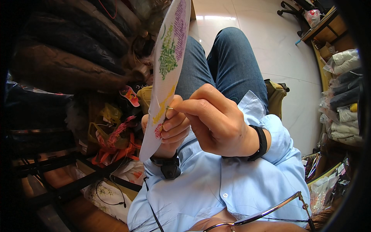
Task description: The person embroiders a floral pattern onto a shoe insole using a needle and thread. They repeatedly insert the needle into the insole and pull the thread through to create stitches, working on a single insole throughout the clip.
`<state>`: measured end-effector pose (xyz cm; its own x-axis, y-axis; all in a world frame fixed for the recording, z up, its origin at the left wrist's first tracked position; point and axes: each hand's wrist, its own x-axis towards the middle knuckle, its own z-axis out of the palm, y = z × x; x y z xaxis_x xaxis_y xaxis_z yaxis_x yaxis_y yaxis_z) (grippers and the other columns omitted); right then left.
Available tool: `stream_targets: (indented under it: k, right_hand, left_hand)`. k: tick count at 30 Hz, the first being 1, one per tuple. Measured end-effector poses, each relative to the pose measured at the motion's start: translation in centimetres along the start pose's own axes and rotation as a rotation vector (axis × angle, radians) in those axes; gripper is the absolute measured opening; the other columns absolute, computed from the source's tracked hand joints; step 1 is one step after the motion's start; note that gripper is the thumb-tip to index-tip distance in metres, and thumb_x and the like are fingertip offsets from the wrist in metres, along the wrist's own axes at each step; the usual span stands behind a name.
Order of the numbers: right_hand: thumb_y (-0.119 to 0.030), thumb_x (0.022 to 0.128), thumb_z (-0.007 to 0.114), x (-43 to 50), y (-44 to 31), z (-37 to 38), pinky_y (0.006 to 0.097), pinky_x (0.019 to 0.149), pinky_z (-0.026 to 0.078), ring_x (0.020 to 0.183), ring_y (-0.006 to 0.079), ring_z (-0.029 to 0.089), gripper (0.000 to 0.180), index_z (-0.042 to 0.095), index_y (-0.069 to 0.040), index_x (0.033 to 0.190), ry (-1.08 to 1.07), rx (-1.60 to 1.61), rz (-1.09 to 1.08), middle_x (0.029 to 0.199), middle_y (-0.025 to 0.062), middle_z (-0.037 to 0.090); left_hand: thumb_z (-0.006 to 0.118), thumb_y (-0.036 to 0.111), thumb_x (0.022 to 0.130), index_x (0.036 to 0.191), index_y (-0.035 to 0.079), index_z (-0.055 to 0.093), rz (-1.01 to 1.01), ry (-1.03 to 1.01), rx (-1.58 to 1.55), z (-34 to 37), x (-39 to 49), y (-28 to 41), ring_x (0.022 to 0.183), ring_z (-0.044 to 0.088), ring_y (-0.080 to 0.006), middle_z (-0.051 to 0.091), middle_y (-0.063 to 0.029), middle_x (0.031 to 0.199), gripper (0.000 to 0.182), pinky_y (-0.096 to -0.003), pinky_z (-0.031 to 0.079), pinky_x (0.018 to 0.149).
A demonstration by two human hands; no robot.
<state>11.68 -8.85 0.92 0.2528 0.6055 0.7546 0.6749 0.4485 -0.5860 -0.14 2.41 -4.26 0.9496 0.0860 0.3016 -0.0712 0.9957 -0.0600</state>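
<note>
A white insole-shaped piece of fabric (168,87) stands nearly on edge above my lap. Purple and green stitching covers its far part, and yellow and pink stitching lies nearer me. My left hand (175,127) grips its lower part, with fingers on the right face and part of the hand hidden behind. Between the thumb and forefinger of my right hand (220,124) is a small needle (170,108), its tip against the fabric beside the yellow stitching. Whether the needle passes through the cloth is hard to see.
Dark wrapped rolls or garments (72,61) crowd the left. Below them are pink thread (121,130), an orange bag (121,149) and a black metal frame (69,185). Bagged folded clothes (345,116) fill a wooden shelf at right. A wheeled chair base (289,11) stands on the tiled floor.
</note>
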Motion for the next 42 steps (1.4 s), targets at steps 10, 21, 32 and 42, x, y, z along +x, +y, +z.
stream_targets:
  k: [10, 21, 32, 42]
  right_hand:
    - [0.017, 0.071, 0.062, 0.1, 0.0, 0.0, 0.0281, 0.055, 0.047, 0.066, 0.0213, 0.057, 0.034, 0.063, 0.005, 0.102, 0.010, 0.005, -0.005, 0.080, 0.0116, 0.056]
    - [0.013, 0.074, 0.061, 0.0, 0.6, 0.0, 0.0351, 0.056, 0.048, 0.065, 0.0305, 0.055, 0.025, 0.058, 0.001, 0.096, 0.006, -0.002, 0.111, 0.079, 0.0139, 0.050]
    - [0.013, 0.074, 0.057, -0.3, 1.6, 0.0, 0.0385, 0.062, 0.050, 0.073, 0.0365, 0.059, 0.031, 0.058, 0.000, 0.102, -0.034, 0.089, 0.161, 0.084, 0.0161, 0.056]
    - [0.006, 0.083, 0.062, -0.6, 2.5, -0.1, 0.0291, 0.073, 0.052, 0.086, 0.0185, 0.064, 0.027, 0.061, 0.002, 0.109, -0.078, 0.470, 0.334, 0.095, 0.0127, 0.064]
  left_hand:
    - [0.064, 0.019, 0.082, 0.094, 0.000, 0.046, -0.007, 0.008, -0.011, 0.0, 0.0, -0.1, 0.049, 0.051, -0.0094, 0.054, -0.0078, 0.072, 0.029, -0.0172, 0.046, 0.040]
    - [0.056, 0.019, 0.092, 0.096, -0.003, 0.051, 0.273, 0.466, 0.841, 4.3, 0.8, -1.5, 0.043, 0.044, -0.0070, 0.054, -0.0065, 0.065, 0.023, -0.0165, 0.038, 0.038]
    - [0.055, 0.006, 0.091, 0.100, -0.007, 0.057, 0.393, 0.455, 1.024, 4.3, 0.4, -1.8, 0.081, 0.063, -0.0105, 0.067, -0.0122, 0.094, 0.016, -0.0235, 0.050, 0.078]
    - [0.056, 0.002, 0.091, 0.102, -0.007, 0.058, 0.412, 0.400, 0.978, 4.0, 0.5, -2.1, 0.087, 0.064, -0.0116, 0.067, -0.0138, 0.098, 0.014, -0.0243, 0.050, 0.082]
